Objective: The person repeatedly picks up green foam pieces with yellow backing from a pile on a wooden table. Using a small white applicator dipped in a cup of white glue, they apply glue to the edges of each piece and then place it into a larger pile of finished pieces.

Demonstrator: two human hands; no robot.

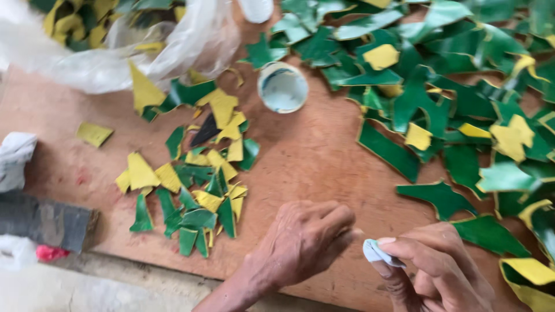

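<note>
My right hand is at the near right edge of the brown board, its thumb and fingers pinched narrow on a small whitish-blue scrap, which sticks out to the left between the fingertips. My left hand sits just beside it on the left, curled into a loose fist with its knuckles up; its fingertips come close to the scrap, but I cannot tell whether they touch it or whether anything lies inside the fist. Far from both hands, about the middle of the board, stands a small round white cup with a pale bluish inside. To the left of my hands lies a loose heap of small green and yellow cut pieces, some overlapping, with one dark piece near its far end. The right half of the board is covered by larger green pieces with yellow ones scattered among them, reaching down to just beside my right hand. At the far left a clear plastic bag holds more yellow and green pieces. At the left edge lie a white cloth and, nearer, a dark grey block.
</note>
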